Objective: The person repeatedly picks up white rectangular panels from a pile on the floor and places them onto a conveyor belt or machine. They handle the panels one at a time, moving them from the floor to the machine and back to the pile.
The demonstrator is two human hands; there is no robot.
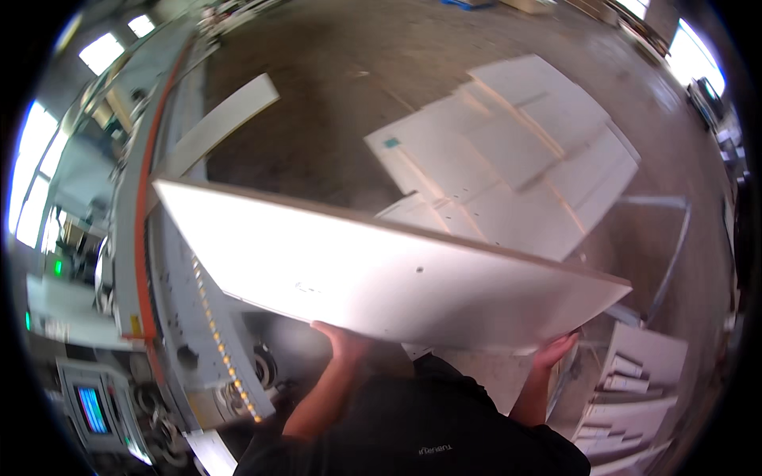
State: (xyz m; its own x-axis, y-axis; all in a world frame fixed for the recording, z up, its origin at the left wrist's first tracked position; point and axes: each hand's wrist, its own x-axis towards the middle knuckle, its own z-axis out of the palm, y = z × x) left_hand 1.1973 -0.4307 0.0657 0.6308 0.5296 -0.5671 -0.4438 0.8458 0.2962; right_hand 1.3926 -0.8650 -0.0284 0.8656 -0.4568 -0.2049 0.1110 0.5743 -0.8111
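Observation:
A large white rectangular panel (349,262) is held up in front of me, tilted, its broad face toward me. My left hand (343,341) grips its lower edge left of the middle; most of the fingers are hidden by the panel. My right hand (556,350) holds the lower edge close to the right corner, fingers curled at the board. A few small dark marks or holes show on the face. The panel's left end reaches over the long machine (171,262) at my left.
A narrow white board (226,120) sticks out from the machine's far part. Beyond the panel lies a stack of white boards (516,143). More white pieces (635,369) stand at the lower right beside a metal frame (675,254). A control screen (93,410) is at lower left.

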